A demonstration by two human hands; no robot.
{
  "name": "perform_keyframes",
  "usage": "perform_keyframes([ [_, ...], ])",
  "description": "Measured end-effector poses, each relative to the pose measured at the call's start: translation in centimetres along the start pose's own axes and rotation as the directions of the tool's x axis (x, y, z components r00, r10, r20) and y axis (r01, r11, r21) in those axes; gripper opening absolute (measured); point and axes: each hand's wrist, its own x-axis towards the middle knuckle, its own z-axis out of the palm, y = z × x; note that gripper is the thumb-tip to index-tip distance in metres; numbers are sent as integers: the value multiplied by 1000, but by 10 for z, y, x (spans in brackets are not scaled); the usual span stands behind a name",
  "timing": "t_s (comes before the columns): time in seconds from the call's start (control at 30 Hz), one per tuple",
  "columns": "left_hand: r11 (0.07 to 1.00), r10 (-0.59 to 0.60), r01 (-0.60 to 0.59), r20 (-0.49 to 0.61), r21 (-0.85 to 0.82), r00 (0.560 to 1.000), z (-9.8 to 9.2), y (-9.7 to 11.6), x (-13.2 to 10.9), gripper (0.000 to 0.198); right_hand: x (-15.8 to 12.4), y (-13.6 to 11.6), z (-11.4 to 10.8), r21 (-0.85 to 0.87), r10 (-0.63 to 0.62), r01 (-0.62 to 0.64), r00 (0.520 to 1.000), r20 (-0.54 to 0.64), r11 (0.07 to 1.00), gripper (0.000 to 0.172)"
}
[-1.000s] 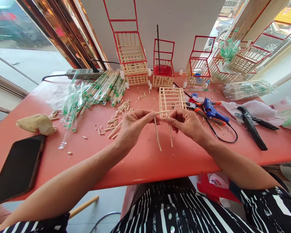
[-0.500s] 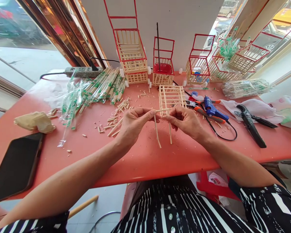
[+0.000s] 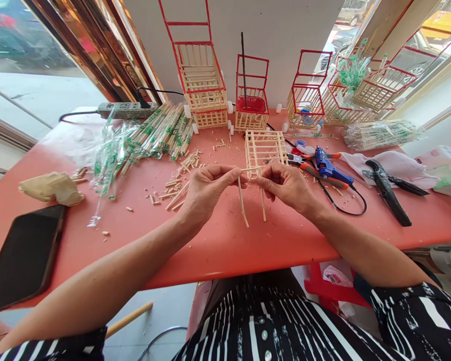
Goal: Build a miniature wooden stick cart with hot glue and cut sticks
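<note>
Between my two hands is a small U-shaped frame of thin wooden sticks [image 3: 242, 200], its two legs hanging down toward me. My left hand [image 3: 210, 188] pinches its left corner between thumb and fingers. My right hand [image 3: 285, 185] pinches the right corner the same way. Just behind the hands stands a small basket of glued sticks [image 3: 266, 145], partly hidden by my right fingers. A scatter of short cut stick pieces [image 3: 176, 188] lies to the left of my left hand.
Finished stick carts with red rims [image 3: 205, 90] line the wall. Wrapped chopsticks [image 3: 161, 133] lie back left. At right are a blue glue gun [image 3: 328, 168], orange-handled pliers [image 3: 304, 163] and a black-handled cutter [image 3: 389, 193]. A phone [image 3: 24, 253] rests front left on the red table [image 3: 218, 250].
Almost nothing differs. The view has shifted very slightly, and both hands keep the stick frame pinched in the same place.
</note>
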Motion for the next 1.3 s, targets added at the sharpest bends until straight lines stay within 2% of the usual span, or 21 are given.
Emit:
perform_keyframes([
  [0.7, 1000, 12, -12, -3, 19, 1000, 0, -1, 0, 25, 0, 1, 0, -38, -9, 10, 1000, 10, 999, 55],
  [0.93, 1000, 23, -23, 13, 7, 1000, -2, -2, 1, 30, 1, 0, -2, -25, -6, 6, 1000, 0, 1000, 57],
  [1.17, 1000, -3, 3, 10, -1, 1000, -4, -5, 4, 46, 1, 0, -2, -34, 2, -2, 1000, -5, 999, 56],
  [1.3, 1000, -3, 3, 15, -20, 1000, -5, -6, 6, 46, 1, 1, -2, -36, 5, -5, 1000, -8, 999, 56],
])
